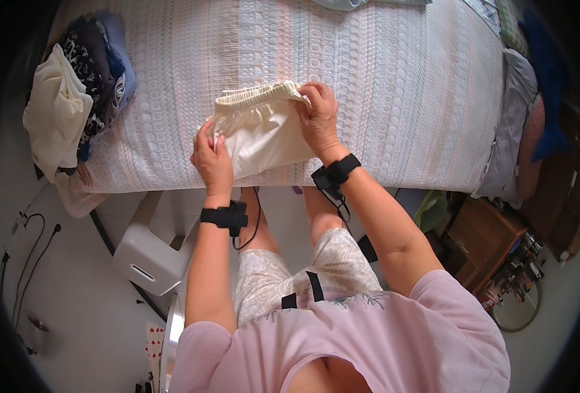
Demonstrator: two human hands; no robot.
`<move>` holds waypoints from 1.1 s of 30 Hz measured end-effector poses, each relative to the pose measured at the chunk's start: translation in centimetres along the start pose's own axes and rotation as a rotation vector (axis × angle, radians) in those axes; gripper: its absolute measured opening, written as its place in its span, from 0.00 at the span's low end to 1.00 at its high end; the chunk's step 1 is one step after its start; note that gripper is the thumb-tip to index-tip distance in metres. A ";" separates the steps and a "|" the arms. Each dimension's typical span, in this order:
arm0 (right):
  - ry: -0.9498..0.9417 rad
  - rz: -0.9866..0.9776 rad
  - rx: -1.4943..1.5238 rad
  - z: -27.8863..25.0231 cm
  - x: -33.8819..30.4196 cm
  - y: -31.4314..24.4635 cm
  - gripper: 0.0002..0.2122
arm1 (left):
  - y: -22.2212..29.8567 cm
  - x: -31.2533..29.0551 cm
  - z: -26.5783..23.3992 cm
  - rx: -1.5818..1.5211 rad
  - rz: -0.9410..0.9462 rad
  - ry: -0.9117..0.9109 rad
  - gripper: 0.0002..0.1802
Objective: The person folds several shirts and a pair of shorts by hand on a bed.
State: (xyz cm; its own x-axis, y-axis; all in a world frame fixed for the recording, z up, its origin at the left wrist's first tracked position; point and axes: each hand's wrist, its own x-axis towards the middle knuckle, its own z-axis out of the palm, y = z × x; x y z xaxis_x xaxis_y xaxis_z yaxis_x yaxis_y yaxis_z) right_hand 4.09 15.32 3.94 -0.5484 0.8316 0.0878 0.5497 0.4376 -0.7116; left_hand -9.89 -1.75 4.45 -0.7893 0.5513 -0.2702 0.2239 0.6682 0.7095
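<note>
Cream shorts point(267, 134) with a gathered elastic waistband hang between my two hands, over the near edge of the bed. My right hand point(319, 114) pinches the waistband at its right end. At the left side of the shorts, my left hand point(212, 157) grips the fabric a little below the waistband, thumb toward me. The waistband faces away from me, and the lower part of the cloth reaches the bed's front edge. Each wrist wears a black strap with a small device and cable.
A patterned quilted cover point(395, 98) spreads over the bed. Folded clothes point(103, 72) are piled at its left, with a cream garment point(57, 108) on the near side. A white plastic stool point(149, 252) stands below left. Right of the bed is a wooden cabinet point(483, 236) beside small bottles.
</note>
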 end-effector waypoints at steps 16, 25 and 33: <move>-0.493 -0.329 -0.370 1.7 -4.7 -1.9 0.30 | 0.4 0.4 2.1 0.702 0.737 -0.296 0.35; -0.445 -0.331 -0.583 2.2 -2.3 1.9 0.29 | -2.3 2.8 2.1 0.684 0.725 -0.360 0.45; -0.258 -0.169 -0.038 0.9 -0.7 0.2 0.26 | -0.8 3.3 0.3 0.607 0.655 -0.527 0.44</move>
State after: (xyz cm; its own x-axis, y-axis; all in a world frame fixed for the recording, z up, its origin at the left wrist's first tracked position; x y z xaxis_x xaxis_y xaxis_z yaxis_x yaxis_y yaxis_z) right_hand 4.03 14.48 3.10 -0.7734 0.6336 0.0196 0.4573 0.5791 -0.6749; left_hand -12.54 -0.30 2.80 -0.0916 0.9483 -0.3039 0.8850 0.2174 0.4117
